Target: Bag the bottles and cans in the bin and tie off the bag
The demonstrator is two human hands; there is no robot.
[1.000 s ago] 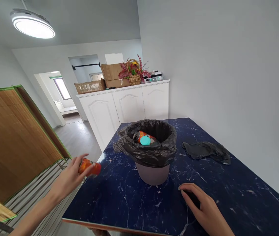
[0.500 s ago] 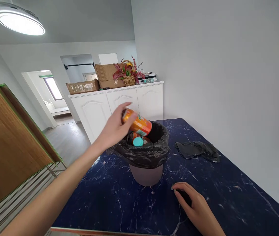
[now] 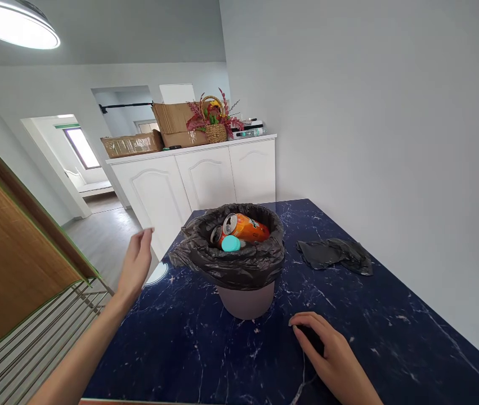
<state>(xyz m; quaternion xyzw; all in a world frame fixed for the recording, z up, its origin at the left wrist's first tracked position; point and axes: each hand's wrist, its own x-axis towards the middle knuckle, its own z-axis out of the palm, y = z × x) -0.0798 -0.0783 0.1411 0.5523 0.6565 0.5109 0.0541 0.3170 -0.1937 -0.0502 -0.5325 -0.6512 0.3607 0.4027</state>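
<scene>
A trash bin (image 3: 245, 304) stands on the dark blue marbled table (image 3: 167, 349), lined with a black plastic bag (image 3: 239, 273) folded over its rim. Inside lie an orange soda can (image 3: 245, 228) tilted on its side, a second can (image 3: 216, 235) partly hidden beside it, and a turquoise lid (image 3: 231, 243) at the front. Left of the bin, my left hand (image 3: 137, 259) hangs in the air with loosely bent fingers and nothing in it. My right hand (image 3: 326, 349) rests on the table right of the bin, fingers relaxed and bent, holding nothing visible.
A folded black plastic bag (image 3: 335, 254) lies on the table at the right, near the wall. Behind is a white cabinet (image 3: 205, 174) bearing cardboard boxes (image 3: 131, 145) and a flower basket (image 3: 216, 133). On the left are a brown panel (image 3: 19, 242) and a metal rack (image 3: 40, 332).
My left hand has let go of the orange soda can, which now lies in the bin, and has drawn back to the left. My right hand stays in place. The view has shifted slightly.
</scene>
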